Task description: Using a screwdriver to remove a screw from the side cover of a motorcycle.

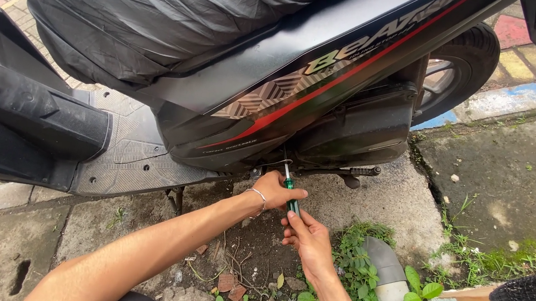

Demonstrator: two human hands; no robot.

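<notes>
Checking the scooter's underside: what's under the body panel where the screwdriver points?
The screwdriver shaft runs up under the panel; its tip and whatever it meets are hidden in shadow.

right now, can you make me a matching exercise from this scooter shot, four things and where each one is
Things:
1. screwdriver
2. bracelet
3. rear wheel
4. grey pipe

Places:
A. among green weeds on the ground
B. upper right, behind the scooter body
C. held by both hands under the scooter
D. on the left hand's wrist

Pairs: 1-C, 2-D, 3-B, 4-A
</notes>
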